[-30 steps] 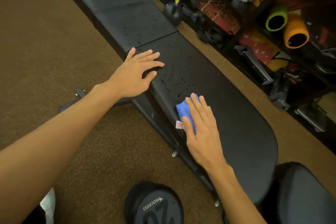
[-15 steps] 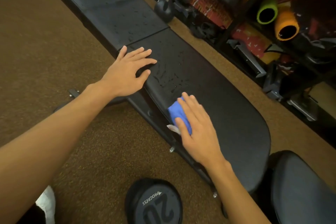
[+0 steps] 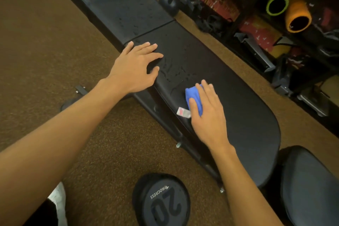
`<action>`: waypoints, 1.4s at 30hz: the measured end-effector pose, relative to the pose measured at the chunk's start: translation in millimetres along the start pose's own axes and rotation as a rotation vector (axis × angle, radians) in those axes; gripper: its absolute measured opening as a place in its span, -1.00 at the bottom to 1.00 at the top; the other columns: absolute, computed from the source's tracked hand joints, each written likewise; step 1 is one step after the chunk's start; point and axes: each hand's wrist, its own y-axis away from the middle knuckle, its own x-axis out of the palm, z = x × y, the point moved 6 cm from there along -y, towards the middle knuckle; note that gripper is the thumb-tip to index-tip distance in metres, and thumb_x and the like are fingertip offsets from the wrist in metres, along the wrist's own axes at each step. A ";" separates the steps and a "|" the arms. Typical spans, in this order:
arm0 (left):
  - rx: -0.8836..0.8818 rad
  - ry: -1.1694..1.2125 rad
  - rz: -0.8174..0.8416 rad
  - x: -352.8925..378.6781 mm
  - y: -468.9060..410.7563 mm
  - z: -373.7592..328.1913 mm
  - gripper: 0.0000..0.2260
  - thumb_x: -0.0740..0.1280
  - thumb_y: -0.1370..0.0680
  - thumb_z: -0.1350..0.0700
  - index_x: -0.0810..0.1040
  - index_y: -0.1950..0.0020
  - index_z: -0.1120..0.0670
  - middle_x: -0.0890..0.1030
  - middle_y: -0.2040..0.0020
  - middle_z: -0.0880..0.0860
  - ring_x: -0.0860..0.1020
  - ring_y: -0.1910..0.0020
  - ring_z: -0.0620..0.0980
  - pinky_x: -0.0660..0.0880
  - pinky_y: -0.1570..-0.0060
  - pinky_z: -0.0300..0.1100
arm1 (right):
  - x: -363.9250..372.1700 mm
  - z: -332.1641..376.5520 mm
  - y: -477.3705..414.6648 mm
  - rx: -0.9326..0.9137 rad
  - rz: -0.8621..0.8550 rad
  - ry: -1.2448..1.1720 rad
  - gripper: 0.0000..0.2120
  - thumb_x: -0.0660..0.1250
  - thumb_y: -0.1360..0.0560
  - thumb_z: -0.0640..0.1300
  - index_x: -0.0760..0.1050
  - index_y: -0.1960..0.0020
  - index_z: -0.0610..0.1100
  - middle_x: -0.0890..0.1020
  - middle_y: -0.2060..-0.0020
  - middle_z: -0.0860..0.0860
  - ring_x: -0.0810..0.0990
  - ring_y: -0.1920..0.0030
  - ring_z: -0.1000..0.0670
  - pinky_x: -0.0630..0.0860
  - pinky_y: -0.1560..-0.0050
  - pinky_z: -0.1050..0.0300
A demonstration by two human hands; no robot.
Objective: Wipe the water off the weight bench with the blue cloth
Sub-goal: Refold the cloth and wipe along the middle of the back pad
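Brown carpet (image 3: 45,42) is lying under a black bench (image 3: 247,115) running from top left to lower right, with a cluttered rack (image 3: 275,33) sitting beyond it and a dumbbell (image 3: 161,200) marked 20 standing near you. You are pressing your right hand (image 3: 209,115) flat, fingers straight rather than curled, onto the blue cloth (image 3: 192,95) at the near edge of the seat pad, its white tag (image 3: 182,112) sticking out beside your thumb. Your left hand (image 3: 134,71) is resting open on the pad just by the seam, gripping nothing, and water drops (image 3: 174,71) are glistening between your two hands.
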 end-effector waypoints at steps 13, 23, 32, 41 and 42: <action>-0.010 0.012 -0.005 -7.8 4.0 -1.9 -0.56 0.29 -0.69 -0.10 0.48 -0.56 -0.05 0.33 -0.65 0.04 0.21 -0.67 0.01 0.06 -0.67 0.13 | 7.0 7.8 -16.7 0.036 0.016 0.023 -0.46 0.05 -0.78 0.12 0.16 -0.71 -0.03 0.10 -0.72 0.07 -0.09 -0.72 0.06 -0.01 -0.71 -0.13; -0.014 0.047 0.008 -8.6 4.0 -1.1 -0.56 0.29 -0.69 -0.08 0.46 -0.58 -0.05 0.32 -0.66 0.03 0.19 -0.68 0.00 0.03 -0.68 0.12 | -4.2 0.6 -3.3 -0.107 0.064 0.022 -0.46 0.10 -0.78 0.10 0.18 -0.71 -0.04 0.13 -0.71 0.09 -0.05 -0.71 0.10 0.01 -0.71 -0.06; -0.025 0.060 -0.008 -7.0 4.4 -1.4 -0.56 0.31 -0.68 -0.06 0.48 -0.57 -0.03 0.32 -0.66 0.03 0.20 -0.68 0.00 0.03 -0.67 0.11 | 4.4 27.0 -12.6 -0.288 0.157 -0.008 -0.47 0.11 -0.79 0.07 0.15 -0.72 -0.03 0.11 -0.72 0.10 -0.08 -0.71 0.14 -0.06 -0.70 0.03; -0.021 0.063 -0.009 -6.0 2.9 -0.7 -0.55 0.30 -0.69 -0.08 0.46 -0.58 -0.05 0.31 -0.66 0.02 0.19 -0.68 -0.01 0.01 -0.68 0.09 | 5.8 10.7 -55.3 -0.060 0.101 -0.004 -0.45 0.08 -0.78 0.08 0.11 -0.73 -0.06 0.05 -0.73 0.05 -0.10 -0.72 0.07 -0.14 -0.71 0.02; -0.020 0.066 -0.012 -6.3 3.1 -0.5 -0.55 0.31 -0.69 -0.08 0.46 -0.58 -0.05 0.31 -0.66 0.02 0.19 -0.68 -0.01 0.01 -0.68 0.09 | 4.4 15.9 -45.5 -0.145 0.129 -0.002 -0.45 0.09 -0.79 0.07 0.12 -0.72 -0.03 0.06 -0.72 0.09 -0.11 -0.71 0.11 -0.15 -0.69 0.08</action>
